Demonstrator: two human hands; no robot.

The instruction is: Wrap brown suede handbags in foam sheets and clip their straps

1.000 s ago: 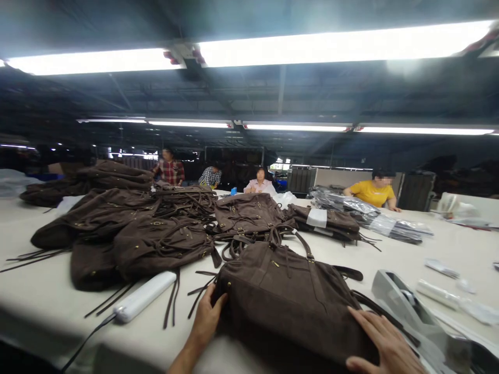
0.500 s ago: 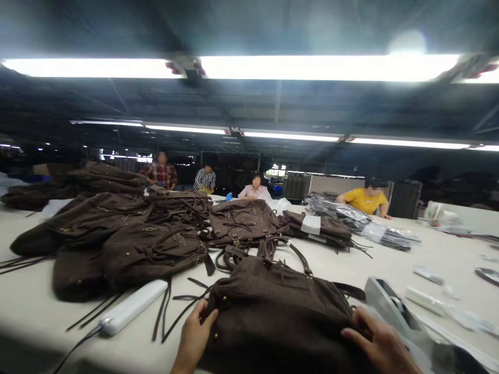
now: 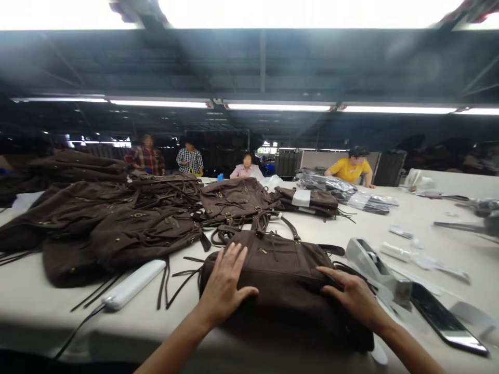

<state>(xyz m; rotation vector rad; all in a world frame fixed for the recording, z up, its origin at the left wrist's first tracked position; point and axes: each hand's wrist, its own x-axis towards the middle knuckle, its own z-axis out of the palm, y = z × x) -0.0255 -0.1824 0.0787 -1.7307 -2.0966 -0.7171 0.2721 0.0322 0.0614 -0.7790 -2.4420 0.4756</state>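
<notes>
A dark brown handbag (image 3: 280,296) lies on the table right in front of me, its handles and straps pointing away. My left hand (image 3: 228,283) rests flat on the bag's left side, fingers stretched out and thumb apart. On the right side of the bag lies my right hand (image 3: 351,293), also with its fingers spread. Neither hand grips the bag. A small gold-coloured zip pull shows near the bag's top edge. Beyond and to the left, more brown bags (image 3: 144,239) are heaped with loose straps hanging down.
A white corded bar (image 3: 134,284) lies to the left. On the right are a grey tape dispenser (image 3: 370,265) and a black phone (image 3: 448,319). Plastic-wrapped bags (image 3: 346,192) lie farther back. Several people work behind the white table (image 3: 390,208), one in a yellow shirt (image 3: 349,169).
My left hand has gone from the bag's left edge onto its top face and spread out. My right hand's fingers have straightened. The view has tilted down, bringing the phone into sight.
</notes>
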